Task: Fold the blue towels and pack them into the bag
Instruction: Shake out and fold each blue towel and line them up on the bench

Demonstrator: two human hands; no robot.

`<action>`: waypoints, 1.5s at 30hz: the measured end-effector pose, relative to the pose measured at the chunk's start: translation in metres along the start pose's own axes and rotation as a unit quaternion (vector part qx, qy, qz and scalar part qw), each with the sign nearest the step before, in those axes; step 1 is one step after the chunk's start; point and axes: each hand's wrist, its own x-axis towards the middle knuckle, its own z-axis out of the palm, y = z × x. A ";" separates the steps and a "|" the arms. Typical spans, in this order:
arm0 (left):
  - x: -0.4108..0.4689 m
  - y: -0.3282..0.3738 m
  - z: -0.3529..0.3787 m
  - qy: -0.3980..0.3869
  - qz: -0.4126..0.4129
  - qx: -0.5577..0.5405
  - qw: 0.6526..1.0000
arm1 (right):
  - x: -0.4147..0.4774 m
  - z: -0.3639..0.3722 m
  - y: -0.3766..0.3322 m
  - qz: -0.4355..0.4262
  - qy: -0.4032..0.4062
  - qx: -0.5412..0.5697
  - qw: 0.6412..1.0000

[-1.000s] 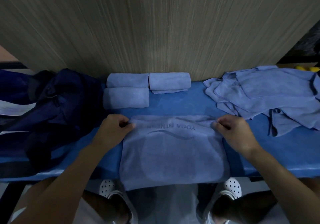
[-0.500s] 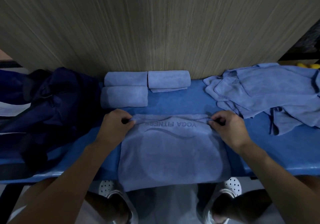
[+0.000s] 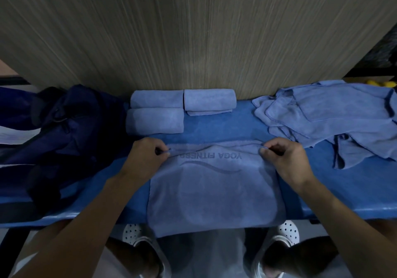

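Observation:
A blue towel [image 3: 214, 194] printed "YOGA FITNESS" lies flat on the blue table [image 3: 354, 194], its near end hanging over the front edge. My left hand [image 3: 146, 155] pinches its far left corner. My right hand [image 3: 285, 161] pinches its far right corner. Both corners are lifted slightly off the table. Three rolled blue towels [image 3: 154, 120] sit side by side at the back, against the wall. A heap of loose blue towels [image 3: 330, 118] lies at the right. A dark navy bag [image 3: 64, 131] slumps on the table's left end.
A wood-grain wall panel [image 3: 193, 41] rises right behind the table. White perforated shoes [image 3: 133, 234] show below the table's front edge. Something yellow [image 3: 380, 83] peeks out behind the loose towels at the far right.
Both hands have closed their pinch on the towel's far corners and drawn them slightly inward and up, wrinkling the far edge. The towel's printed text has shifted a little toward me.

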 end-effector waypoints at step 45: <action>-0.090 0.157 -0.215 0.166 0.130 -0.293 0.933 | -0.083 -0.144 -0.215 -0.178 0.116 0.199 0.957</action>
